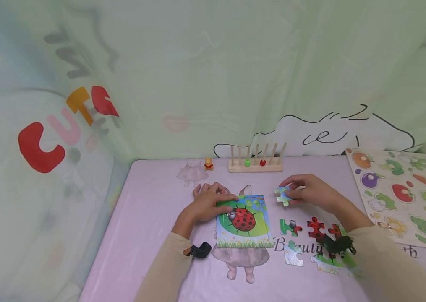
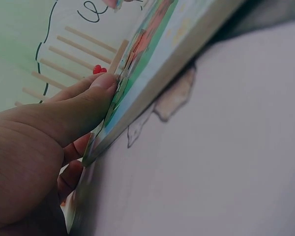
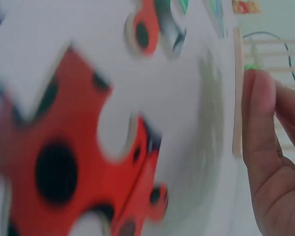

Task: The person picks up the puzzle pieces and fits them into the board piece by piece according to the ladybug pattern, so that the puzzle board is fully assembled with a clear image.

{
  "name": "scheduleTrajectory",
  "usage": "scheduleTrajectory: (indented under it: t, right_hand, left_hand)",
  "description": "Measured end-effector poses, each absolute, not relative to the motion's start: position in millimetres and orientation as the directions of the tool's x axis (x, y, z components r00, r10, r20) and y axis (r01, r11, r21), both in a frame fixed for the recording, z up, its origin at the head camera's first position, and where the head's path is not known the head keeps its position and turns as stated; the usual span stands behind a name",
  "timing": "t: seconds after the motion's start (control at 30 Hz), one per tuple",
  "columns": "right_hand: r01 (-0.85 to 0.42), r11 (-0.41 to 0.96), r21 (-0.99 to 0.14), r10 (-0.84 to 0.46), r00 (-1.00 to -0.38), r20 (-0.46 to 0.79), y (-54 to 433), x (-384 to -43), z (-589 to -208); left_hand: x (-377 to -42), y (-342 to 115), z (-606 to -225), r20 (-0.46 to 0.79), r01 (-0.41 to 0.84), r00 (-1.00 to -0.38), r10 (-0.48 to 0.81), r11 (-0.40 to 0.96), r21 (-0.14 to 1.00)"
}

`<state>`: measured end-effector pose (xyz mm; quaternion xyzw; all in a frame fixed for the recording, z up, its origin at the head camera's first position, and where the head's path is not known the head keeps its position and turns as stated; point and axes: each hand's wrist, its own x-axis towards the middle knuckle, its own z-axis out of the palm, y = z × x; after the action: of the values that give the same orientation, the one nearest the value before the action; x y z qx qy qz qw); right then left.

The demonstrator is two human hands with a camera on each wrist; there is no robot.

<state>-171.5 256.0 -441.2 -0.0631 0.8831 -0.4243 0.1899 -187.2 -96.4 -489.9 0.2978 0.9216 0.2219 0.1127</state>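
Observation:
The ladybug picture board (image 1: pixel 262 235) lies flat on the table in the head view. My left hand (image 1: pixel 209 203) holds its upper left part, the thumb on the picture; in the left wrist view, other fingers (image 2: pixel 71 178) curl at the board's edge. To the right of the board, my right hand (image 1: pixel 307 191) pinches a light blue and green jigsaw piece (image 1: pixel 283 196) above the table. That piece is hidden in the right wrist view, where red and black jigsaw pieces (image 3: pixel 83 147) show large and blurred.
Several loose jigsaw pieces (image 1: pixel 294 256) lie below the right hand, some behind its forearm. A wooden peg rack (image 1: pixel 254 167) with green and red beads stands at the back, beside a small bear figure (image 1: pixel 208 164). The vegetable puzzle board (image 1: pixel 390 209) lies at the right.

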Motion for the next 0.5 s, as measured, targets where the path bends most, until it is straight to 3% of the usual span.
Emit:
scheduleTrajectory:
  t: [0.5]
  right_hand:
    - [0.196, 0.492, -0.848, -0.271, -0.891, -0.364, 215, -174, -449]
  left_hand:
    - [-188, -96, -490, -0.076, 0.503, -0.797, 0.600, 0.728, 0.466]
